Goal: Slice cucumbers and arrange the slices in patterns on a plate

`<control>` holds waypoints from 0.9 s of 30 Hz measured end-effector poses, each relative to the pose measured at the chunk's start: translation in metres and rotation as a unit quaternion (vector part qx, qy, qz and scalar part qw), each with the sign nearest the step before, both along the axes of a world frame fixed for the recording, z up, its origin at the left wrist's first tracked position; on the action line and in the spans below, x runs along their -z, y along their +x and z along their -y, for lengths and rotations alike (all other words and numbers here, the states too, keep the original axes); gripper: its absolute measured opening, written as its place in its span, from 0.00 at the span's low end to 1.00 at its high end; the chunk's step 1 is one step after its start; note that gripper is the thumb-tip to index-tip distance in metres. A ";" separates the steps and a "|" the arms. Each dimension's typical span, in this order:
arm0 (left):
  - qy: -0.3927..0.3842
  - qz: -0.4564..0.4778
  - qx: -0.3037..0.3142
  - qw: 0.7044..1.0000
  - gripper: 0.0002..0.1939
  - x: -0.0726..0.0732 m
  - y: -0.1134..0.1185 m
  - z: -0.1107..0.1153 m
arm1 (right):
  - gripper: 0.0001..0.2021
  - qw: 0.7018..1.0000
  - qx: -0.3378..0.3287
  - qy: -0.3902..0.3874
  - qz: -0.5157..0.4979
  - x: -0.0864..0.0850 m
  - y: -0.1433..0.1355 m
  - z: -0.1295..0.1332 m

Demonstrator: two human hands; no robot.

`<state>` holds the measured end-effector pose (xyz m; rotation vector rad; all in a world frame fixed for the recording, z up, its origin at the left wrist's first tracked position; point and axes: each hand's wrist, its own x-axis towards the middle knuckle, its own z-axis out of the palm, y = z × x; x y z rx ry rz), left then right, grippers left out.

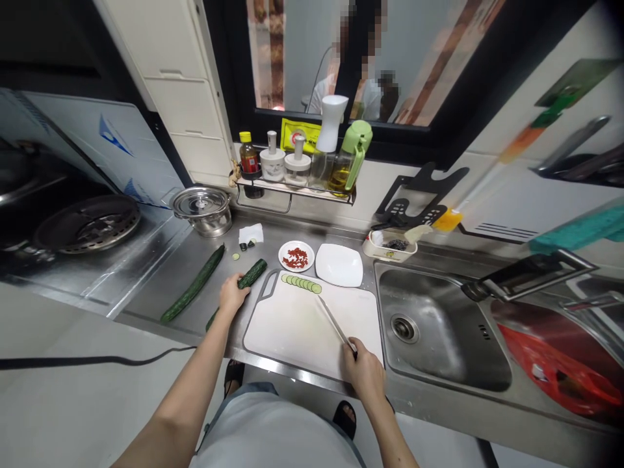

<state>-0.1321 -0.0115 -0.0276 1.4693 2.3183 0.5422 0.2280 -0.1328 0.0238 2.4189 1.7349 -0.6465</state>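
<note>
My left hand [233, 294] is closed round a dark green cucumber piece [253, 273] on the steel counter, left of the white cutting board [302, 331]. In my right hand [364, 367] is a knife [336, 323], its tip over the board and pointing away from me. A row of cucumber slices [301, 283] lies along the board's far edge. Behind it stand a plate of red pieces [296, 257] and a white square plate [339, 265]. A long whole cucumber [194, 286] rests farther left. Part of another cucumber [211, 320] shows beside my left wrist.
A steel sink [439, 325] is right of the board, with a red bag [560, 370] beyond it. A lidded pot [202, 209] stands at the back left. Bottles and jars fill a wall rack [297, 190]. Cucumber scraps [247, 246] lie near a white tissue [251, 233].
</note>
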 end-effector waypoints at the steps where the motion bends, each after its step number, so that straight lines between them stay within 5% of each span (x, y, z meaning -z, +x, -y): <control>1: -0.006 -0.005 -0.003 1.000 0.21 0.000 0.001 0.000 | 0.22 1.000 0.001 -0.001 0.000 0.000 0.000 0.000; 19: -0.027 -0.061 -0.009 0.998 0.31 -0.014 0.014 0.012 | 0.20 1.000 -0.029 -0.009 0.005 -0.005 -0.002 -0.002; 23: 0.083 -0.093 0.035 0.992 0.24 -0.019 0.044 0.019 | 0.20 0.999 -0.027 -0.013 0.019 -0.007 -0.004 -0.003; 27: 0.096 -0.030 0.182 0.978 0.18 -0.020 0.097 0.019 | 0.19 0.999 -0.029 -0.017 0.026 -0.007 -0.003 -0.005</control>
